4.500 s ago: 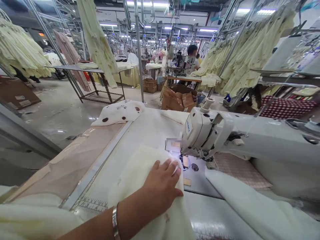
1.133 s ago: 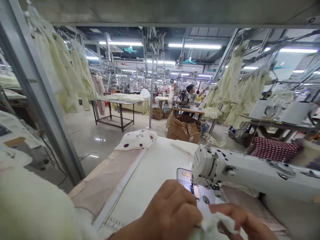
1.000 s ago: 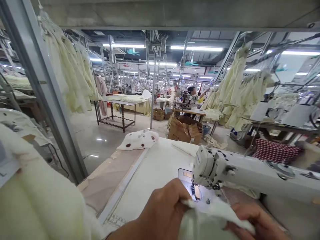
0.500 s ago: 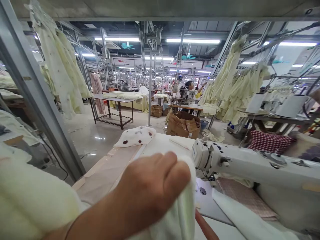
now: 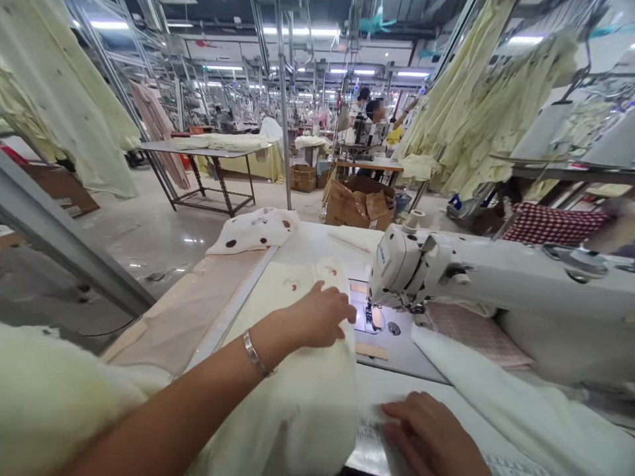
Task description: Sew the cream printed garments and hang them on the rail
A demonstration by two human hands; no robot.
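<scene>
A pale yellow fabric piece (image 5: 282, 390) with small red-and-brown motifs lies on the white sewing table, left of the sewing machine (image 5: 401, 264). On top of it rests my left hand (image 5: 320, 316), a silver bracelet at its wrist; the fingers are apart and slightly bent, touching the cloth beside the needle plate. My right hand (image 5: 431, 430) is at the table's front edge, right of the fabric, its fingers loosely apart over a printed measuring scale. It holds nothing I can see. The presser foot (image 5: 370, 317) is lit, with no cloth under it.
White cloth with brown spots (image 5: 253, 231) lies at the table's far left corner. A pale cloth strip (image 5: 496, 390) stretches across the right side. Beyond stand a cardboard box (image 5: 360, 203) and a metal-legged table (image 5: 213, 155). Yellow garments (image 5: 501, 119) hang at right; a person sits behind.
My left hand, earlier a raised fist gripping the fabric near the camera, has gone down and opened on the spread cloth. More of my right hand shows. The view has tilted downward.
</scene>
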